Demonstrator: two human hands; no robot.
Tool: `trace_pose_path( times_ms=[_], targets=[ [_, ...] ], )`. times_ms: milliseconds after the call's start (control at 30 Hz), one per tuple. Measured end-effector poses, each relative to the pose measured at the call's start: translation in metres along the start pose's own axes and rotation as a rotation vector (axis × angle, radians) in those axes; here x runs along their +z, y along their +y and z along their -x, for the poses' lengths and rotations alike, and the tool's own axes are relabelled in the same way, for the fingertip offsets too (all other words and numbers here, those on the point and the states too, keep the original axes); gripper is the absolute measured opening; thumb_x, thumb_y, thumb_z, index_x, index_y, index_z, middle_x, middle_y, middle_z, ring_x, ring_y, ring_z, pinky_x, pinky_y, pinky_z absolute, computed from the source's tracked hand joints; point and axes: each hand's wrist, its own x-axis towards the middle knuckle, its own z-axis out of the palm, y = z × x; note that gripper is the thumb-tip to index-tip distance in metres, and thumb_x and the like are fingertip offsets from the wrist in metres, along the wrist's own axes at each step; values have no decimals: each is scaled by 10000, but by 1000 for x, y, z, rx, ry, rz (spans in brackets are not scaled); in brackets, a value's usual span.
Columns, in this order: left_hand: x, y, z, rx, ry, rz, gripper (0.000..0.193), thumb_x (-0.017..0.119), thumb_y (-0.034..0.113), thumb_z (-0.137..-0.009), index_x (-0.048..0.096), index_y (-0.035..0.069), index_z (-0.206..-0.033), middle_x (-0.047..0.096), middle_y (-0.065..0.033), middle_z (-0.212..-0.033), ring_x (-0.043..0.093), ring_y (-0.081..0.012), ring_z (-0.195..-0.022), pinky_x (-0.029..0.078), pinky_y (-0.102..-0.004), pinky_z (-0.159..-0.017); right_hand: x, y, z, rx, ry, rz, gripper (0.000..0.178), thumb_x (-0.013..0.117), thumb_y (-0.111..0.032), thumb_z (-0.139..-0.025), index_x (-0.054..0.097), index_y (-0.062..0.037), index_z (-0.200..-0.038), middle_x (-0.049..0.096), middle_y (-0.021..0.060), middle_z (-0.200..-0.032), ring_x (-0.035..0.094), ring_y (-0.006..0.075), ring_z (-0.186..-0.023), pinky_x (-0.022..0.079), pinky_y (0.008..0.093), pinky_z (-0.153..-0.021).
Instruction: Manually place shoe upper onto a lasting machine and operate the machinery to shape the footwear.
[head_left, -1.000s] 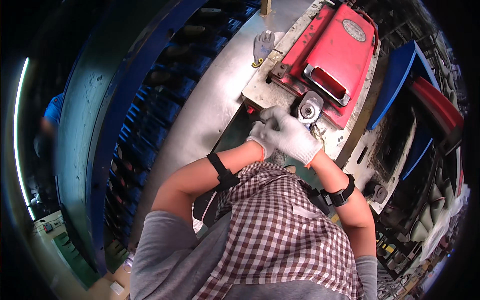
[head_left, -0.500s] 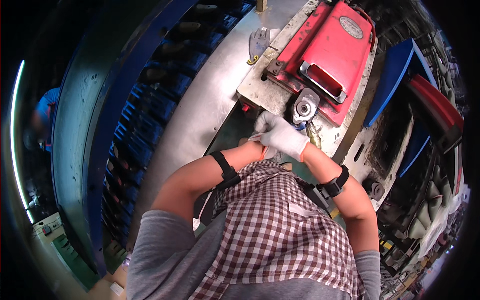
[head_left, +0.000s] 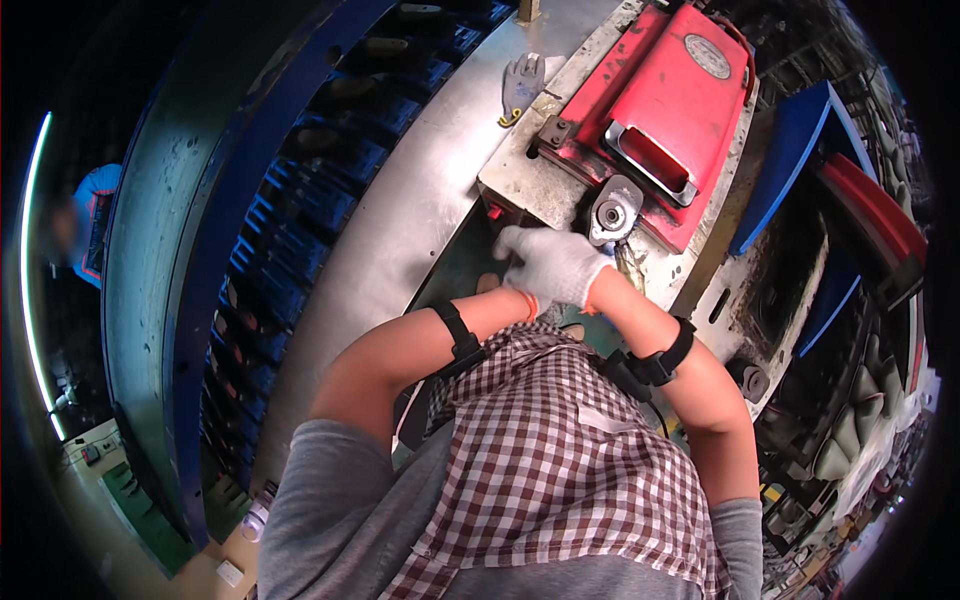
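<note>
My two hands meet in front of the apron, at the near corner of the machine bench. My right hand (head_left: 560,266), in a white knit glove with an orange cuff edge, lies across my left hand, its fingers curled and closed on the left glove. Of my left hand (head_left: 522,290) little shows besides the wrist and a white glove cuff with an orange edge; its fingers are hidden. Just beyond the hands is a round metal machine part (head_left: 611,213) beside a red machine cover (head_left: 668,105).
A grey glove with a yellow cuff (head_left: 521,88) lies on the metal tabletop (head_left: 400,190). Blue racks (head_left: 310,190) holding dark pieces stand left. Blue and red panels (head_left: 790,165) rise at right. Another person's blue sleeve (head_left: 97,185) shows at far left.
My right hand has shifted slightly left over my left hand, from the pulled-out left cuff. The left cuff now sits closer round the wrist.
</note>
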Motion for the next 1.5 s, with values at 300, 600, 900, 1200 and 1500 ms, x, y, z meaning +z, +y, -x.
trace_pose_path(
  times_ms=[300, 600, 900, 1200, 1500],
  targets=[
    [7, 3, 3, 17, -4, 14, 381, 554, 323, -972, 657, 90, -1255, 676, -154, -1255, 662, -265, -1174, 530, -401, -933, 22, 12, -13, 76, -31, -596, 274, 752, -66, -798, 647, -1, -1043, 684, 82, -960, 654, 168, -893, 544, 301, -785],
    [6, -10, 4, -1, -17, 5, 380, 565, 329, -960, 669, 83, -1231, 690, -161, -1226, 676, -278, -1149, 534, -412, -920, 19, 13, -5, 91, 45, -231, 421, 801, -196, -827, 670, 13, -1168, 746, 226, -1053, 734, 330, -1035, 568, 395, -887],
    [7, 1, 7, 43, -50, 30, 381, 576, 335, -949, 682, 75, -1207, 705, -168, -1197, 691, -290, -1124, 539, -424, -907, 27, 30, -10, 150, -205, -1092, 361, 720, 4, -856, 601, 0, -1197, 644, 40, -957, 599, 99, -718, 496, 244, -615],
    [4, -3, -1, 37, -71, 35, 382, 586, 341, -937, 695, 68, -1182, 719, -176, -1169, 706, -302, -1099, 544, -435, -894, 25, 21, -7, 40, 93, -388, 512, 779, -168, -829, 616, -20, -1291, 704, 124, -958, 715, 275, -930, 561, 372, -857],
    [4, 5, 0, 30, -91, 24, 385, 597, 347, -926, 707, 60, -1158, 733, -183, -1140, 720, -315, -1074, 549, -446, -882, 28, 15, -13, 79, -75, 23, 315, 679, -100, -812, 664, -43, -1121, 741, 223, -1082, 721, 356, -1044, 554, 421, -882]
  ],
)
